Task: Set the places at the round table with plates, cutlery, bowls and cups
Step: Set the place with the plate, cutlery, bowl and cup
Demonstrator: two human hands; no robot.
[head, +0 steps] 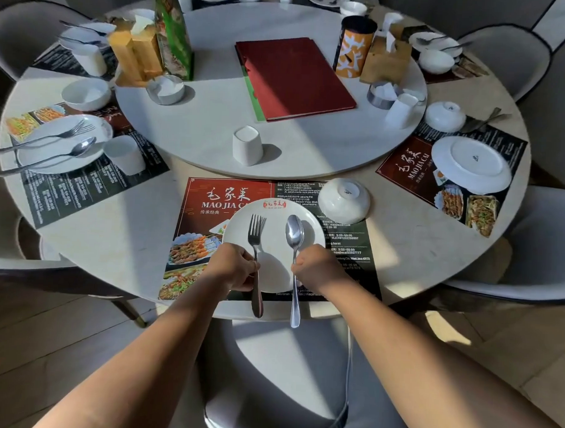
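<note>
A white plate sits on the red and dark placemat at the near edge of the round table. My left hand is shut on a fork whose tines lie over the plate's left half. My right hand is shut on a spoon with its bowl over the plate's right half. Both handles stick out past the table edge toward me. An upturned white bowl rests at the placemat's upper right. A white cup stands on the turntable just beyond.
The turntable carries a red menu, wooden holders, an orange canister and small dishes. On the left, a laid place with plate, cutlery, cup and bowl. On the right, an upturned plate and upturned bowl. Grey chairs ring the table.
</note>
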